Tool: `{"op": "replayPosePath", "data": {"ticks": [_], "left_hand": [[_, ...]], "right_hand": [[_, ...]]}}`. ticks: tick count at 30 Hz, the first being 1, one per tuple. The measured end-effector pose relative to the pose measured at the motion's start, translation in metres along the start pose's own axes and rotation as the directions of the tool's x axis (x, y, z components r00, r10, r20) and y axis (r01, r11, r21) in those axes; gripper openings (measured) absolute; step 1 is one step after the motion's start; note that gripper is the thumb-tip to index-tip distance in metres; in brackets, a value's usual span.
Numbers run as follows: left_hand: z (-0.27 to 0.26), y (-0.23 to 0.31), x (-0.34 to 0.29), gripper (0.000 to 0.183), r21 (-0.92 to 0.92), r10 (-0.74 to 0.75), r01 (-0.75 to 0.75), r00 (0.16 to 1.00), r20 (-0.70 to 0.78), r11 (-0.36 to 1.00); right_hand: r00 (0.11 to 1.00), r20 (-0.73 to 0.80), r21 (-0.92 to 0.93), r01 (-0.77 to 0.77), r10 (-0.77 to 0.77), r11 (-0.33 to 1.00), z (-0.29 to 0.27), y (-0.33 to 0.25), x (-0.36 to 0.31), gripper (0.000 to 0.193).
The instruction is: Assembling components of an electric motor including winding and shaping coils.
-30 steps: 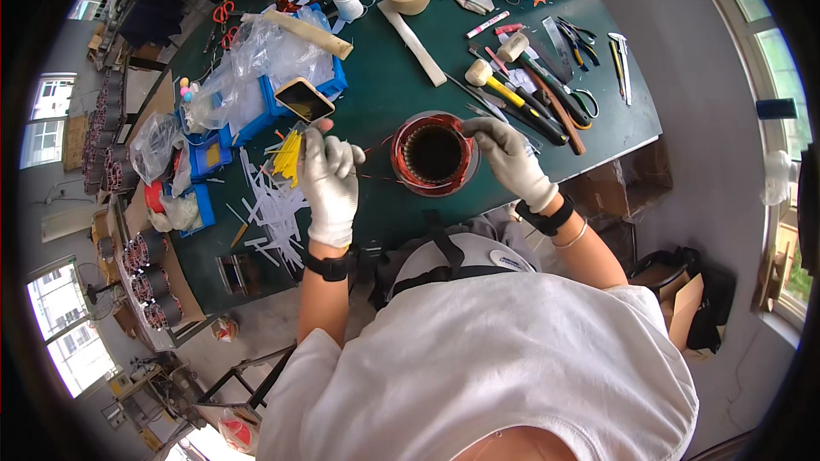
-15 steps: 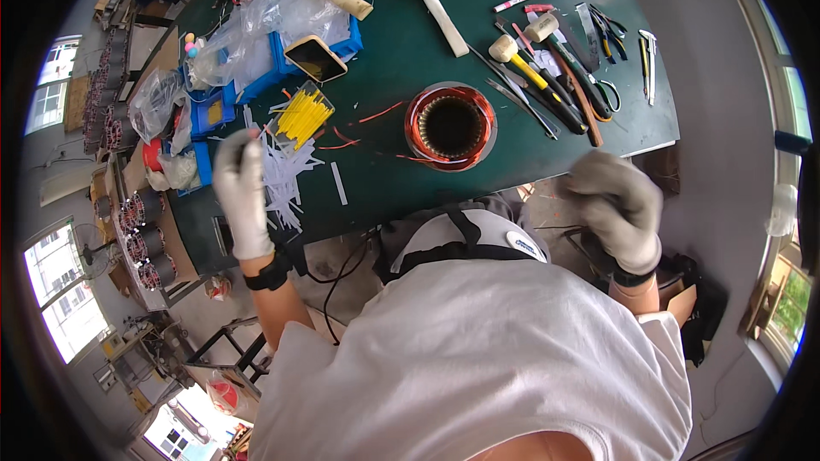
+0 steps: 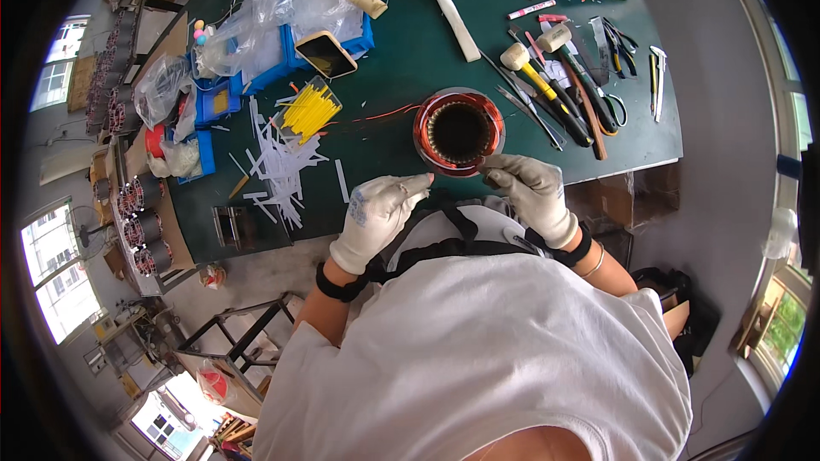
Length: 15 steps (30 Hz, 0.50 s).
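A motor stator (image 3: 429, 147), a ring wound with red-brown copper wire, sits near the front edge of the green table. My right hand (image 3: 536, 194), in a pale glove, has its fingers pinched at the stator's near right rim; what they hold is too small to make out. Just left of that, my gloved left hand (image 3: 376, 218) has its thumb and fingers pressed together near the stator's near left side. Any item between those fingertips cannot be made out. Thin red wires (image 3: 389, 113) run leftward from the stator across the tabletop.
Left of the stator lie white paper strips (image 3: 286, 162), a clear box of yellow sleeves (image 3: 312, 113) and a phone (image 3: 327, 55). Blue bins (image 3: 266, 72) with plastic bags stand behind. Mallets (image 3: 518, 57), pliers (image 3: 618, 41) and scissors (image 3: 617, 109) lie at right.
Both hands have come inward from either side to the stator's near rim. My fingers are now pinched. The view has shifted slightly, with the stator appearing in the same spot on the table.
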<state>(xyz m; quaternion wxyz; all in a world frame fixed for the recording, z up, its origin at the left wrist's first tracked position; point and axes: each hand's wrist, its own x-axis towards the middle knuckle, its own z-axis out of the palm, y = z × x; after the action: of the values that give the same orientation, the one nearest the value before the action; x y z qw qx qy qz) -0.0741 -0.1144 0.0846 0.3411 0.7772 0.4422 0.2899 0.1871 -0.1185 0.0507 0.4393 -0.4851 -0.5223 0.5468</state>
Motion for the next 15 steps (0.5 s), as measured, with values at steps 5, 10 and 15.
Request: {"op": "replayPosePath", "data": {"ticks": [5,10,15], "left_hand": [[-0.048,0.028,0.001,0.02,-0.002,0.009,-0.008,1.0,0.026,1.0],[-0.102,0.051,-0.013,0.024,-0.383,-0.06,-0.064,0.951,-0.303,0.921],[-0.137,0.004,0.009,0.034,-0.154,-0.503,0.49,0.743,-0.442,0.858]], "right_hand": [[0.928,0.138,-0.324,0.371,-0.345,0.87,-0.031,-0.079,-0.004,0.013],[0.967,-0.031,-0.294,0.232,-0.252,0.927,-0.052,-0.109,-0.013,0.013],[0.935,0.019,-0.373,0.335,-0.354,0.865,-0.059,-0.108,-0.02,0.012]]}}
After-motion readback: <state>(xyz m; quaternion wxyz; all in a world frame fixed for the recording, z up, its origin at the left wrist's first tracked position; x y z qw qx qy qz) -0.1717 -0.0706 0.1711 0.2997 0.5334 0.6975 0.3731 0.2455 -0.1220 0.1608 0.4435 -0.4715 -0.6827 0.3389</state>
